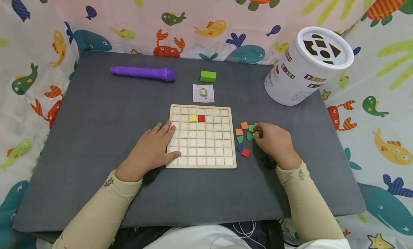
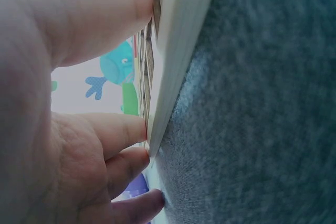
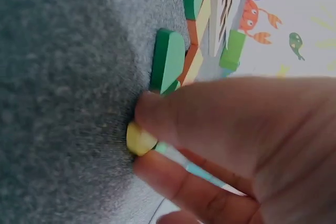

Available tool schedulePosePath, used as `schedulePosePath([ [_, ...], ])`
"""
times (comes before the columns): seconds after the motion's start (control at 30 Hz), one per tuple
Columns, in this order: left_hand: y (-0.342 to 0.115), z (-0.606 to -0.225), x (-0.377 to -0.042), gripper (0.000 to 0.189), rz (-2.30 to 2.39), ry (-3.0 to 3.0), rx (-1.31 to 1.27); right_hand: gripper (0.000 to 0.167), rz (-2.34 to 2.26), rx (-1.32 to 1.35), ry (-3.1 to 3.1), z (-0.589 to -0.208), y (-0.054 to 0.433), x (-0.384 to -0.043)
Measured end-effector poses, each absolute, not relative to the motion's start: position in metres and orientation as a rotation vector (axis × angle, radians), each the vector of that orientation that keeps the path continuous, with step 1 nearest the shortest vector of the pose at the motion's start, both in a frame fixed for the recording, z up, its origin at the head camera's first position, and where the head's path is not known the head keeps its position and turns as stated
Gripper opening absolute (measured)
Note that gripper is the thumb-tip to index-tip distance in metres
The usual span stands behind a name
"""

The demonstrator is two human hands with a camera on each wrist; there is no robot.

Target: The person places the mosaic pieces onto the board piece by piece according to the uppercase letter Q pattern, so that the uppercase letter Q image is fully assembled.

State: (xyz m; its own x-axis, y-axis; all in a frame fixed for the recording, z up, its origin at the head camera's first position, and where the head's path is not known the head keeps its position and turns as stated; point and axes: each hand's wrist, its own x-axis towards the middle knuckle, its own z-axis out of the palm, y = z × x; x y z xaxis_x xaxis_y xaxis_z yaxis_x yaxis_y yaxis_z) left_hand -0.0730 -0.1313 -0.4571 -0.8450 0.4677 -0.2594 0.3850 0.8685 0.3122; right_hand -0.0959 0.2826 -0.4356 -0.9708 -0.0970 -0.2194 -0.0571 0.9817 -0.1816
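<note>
A wooden grid board [image 1: 201, 143] lies on the grey table. In its upper part sit a yellow piece [image 1: 193, 118] and a red square [image 1: 201, 118], side by side. My left hand [image 1: 150, 148] rests on the board's left edge, fingers spread and fairly straight; in the left wrist view the thumb [image 2: 105, 22] touches the rim. Right of the board, my right hand [image 1: 274, 141] pinches a small yellow piece [image 3: 140, 140] between thumb and finger, at the tabletop. Around it lie green pieces [image 1: 249, 136], orange squares [image 1: 239, 132], a blue piece [image 1: 240, 148] and a red square [image 1: 245, 152].
Beyond the board lies a small card [image 1: 203, 98] with a coloured grid pattern, held against a green block [image 1: 208, 76]. A purple stick-like object [image 1: 138, 72] lies at the back left. A white canister [image 1: 290, 80] with shaped holes in its lid stands at the back right.
</note>
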Motion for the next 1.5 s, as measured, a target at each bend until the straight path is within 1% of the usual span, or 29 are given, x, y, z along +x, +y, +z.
schedulePosePath([
  [0.13,-0.131,-0.460,-0.073,0.096,0.357,2.705,0.627,0.031,-0.258,-0.092,2.898,-0.433,0.280,-0.097],
  [0.27,-0.133,-0.462,-0.073,0.097,0.350,2.693,0.615,0.030,-0.301,-0.138,2.899,-0.429,0.268,-0.100],
  [0.43,-0.136,-0.465,-0.074,0.096,0.358,2.693,0.608,0.021,-0.310,-0.297,2.932,-0.426,0.237,-0.110],
  [0.67,-0.138,-0.470,-0.074,0.095,0.357,2.689,0.601,0.020,-0.284,-0.528,2.900,-0.430,0.186,-0.130],
  [0.83,-0.136,-0.473,-0.073,0.096,0.364,2.679,0.601,0.019,-0.272,-0.620,2.870,-0.439,0.163,-0.143],
  [1.07,-0.132,-0.467,-0.072,0.098,0.368,2.695,0.607,0.022,-0.229,-0.621,2.841,-0.447,0.150,-0.158],
  [1.5,-0.133,-0.460,-0.074,0.099,0.341,2.732,0.640,0.016,-0.287,-0.690,2.867,-0.444,0.149,-0.166],
])
